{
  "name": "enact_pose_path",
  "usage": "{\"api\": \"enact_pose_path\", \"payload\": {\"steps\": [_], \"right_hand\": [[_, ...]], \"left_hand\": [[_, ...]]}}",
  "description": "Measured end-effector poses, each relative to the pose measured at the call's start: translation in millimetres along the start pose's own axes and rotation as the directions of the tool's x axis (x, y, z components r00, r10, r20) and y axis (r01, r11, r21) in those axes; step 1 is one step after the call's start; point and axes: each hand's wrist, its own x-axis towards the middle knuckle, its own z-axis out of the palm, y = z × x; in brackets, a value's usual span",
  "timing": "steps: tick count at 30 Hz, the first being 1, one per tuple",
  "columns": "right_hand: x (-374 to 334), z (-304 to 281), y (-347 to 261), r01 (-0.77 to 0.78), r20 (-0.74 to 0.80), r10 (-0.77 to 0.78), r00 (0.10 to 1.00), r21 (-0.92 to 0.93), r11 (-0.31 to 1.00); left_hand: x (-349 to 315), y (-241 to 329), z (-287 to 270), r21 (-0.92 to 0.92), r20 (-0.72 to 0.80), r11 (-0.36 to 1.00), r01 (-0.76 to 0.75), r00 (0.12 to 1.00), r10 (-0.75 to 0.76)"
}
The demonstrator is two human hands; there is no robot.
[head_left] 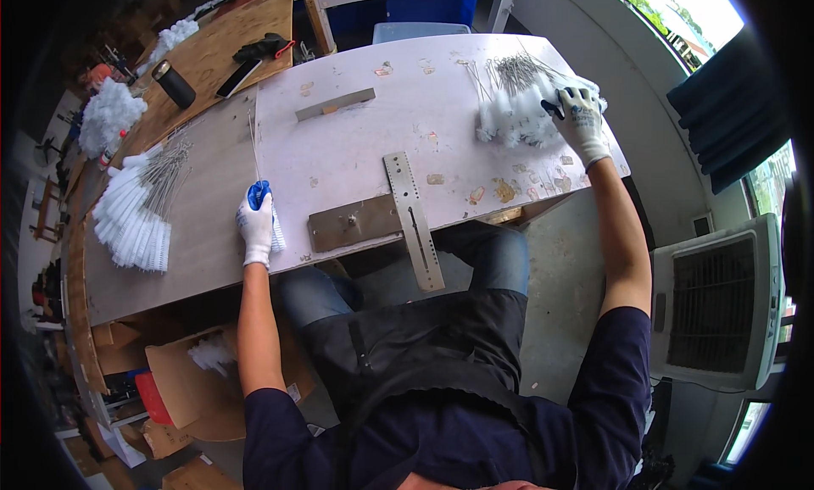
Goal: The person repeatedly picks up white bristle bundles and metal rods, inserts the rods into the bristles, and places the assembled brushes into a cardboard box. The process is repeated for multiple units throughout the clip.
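Observation:
My left hand (256, 225), in a white glove with blue palm coating, is closed around a white-bristled wire brush (277, 235). Its thin wire stem points away from me across the table. At the far right, my gloved right hand (582, 125) lies over the edge of a pile of similar white brushes (517, 117), thumb apart from the fingers. Whether it touches one single brush there is hidden. Left of my left hand, a fanned stack of white brushes (134, 214) lies with its wire stems gathered toward the far right.
A slotted metal bar (413, 223) crosses a flat metal plate (352, 225) at the table's near edge. An angled metal strip (336, 104) lies farther back. A black bottle (174, 85) and a phone (238, 78) are far left. An open cardboard box (188, 380) sits below the table.

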Motion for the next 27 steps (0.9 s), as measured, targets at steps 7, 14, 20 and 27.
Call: {"api": "enact_pose_path", "payload": {"steps": [7, 14, 20, 27], "right_hand": [[2, 11, 21, -0.196, -0.197, 0.174, 0.965, -0.096, 0.976], [-33, -11, -186, 0.121, -0.127, -0.044, 0.991, 0.7, 0.704], [-34, -38, -350, -0.199, 0.339, -0.361, 0.869, 0.907, 0.371], [-22, -7, -377, -0.451, 0.553, -0.356, 0.753, 0.828, 0.333]], "left_hand": [[-5, 14, 8, 0.168, -0.009, 0.986, -0.001, 1.0, 0.002], [-19, 56, 40, -0.688, 0.355, 0.519, 0.507, 0.859, -0.368], [-9, 74, 79, -0.795, 0.544, 0.201, 0.572, 0.819, -0.182], [-8, 69, 99, -0.792, 0.582, 0.1, 0.602, 0.795, -0.175]]}}
